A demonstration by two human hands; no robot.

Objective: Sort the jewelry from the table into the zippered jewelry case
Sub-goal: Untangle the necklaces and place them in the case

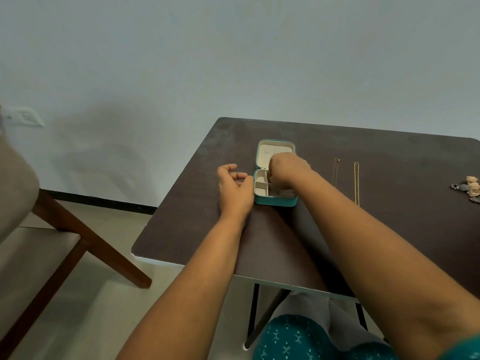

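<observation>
Both forearms stretch over the counter (181, 203) toward the open teal case (275, 172). Left hand (235, 189) rests against its side, fingers loosely curled, empty; right hand (287, 170) dips inside, its grip hidden. Two chains (356, 183) lie right of the case.

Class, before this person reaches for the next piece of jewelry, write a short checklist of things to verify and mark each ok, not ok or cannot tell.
1. Jewelry case open, lid laid flat: ok.
2. Left hand beside the case wall, steadying it: ok; actual contact: cannot tell.
3. Right hand out of the case: not ok, its fingers are down in the compartments.
4. Right hand has let go of its piece: cannot tell, fingers hidden.
5. Thin chain and gold chain lying straight, apart: ok.
6. Jewelry cluster at the table's right edge fully in view: not ok.
</observation>
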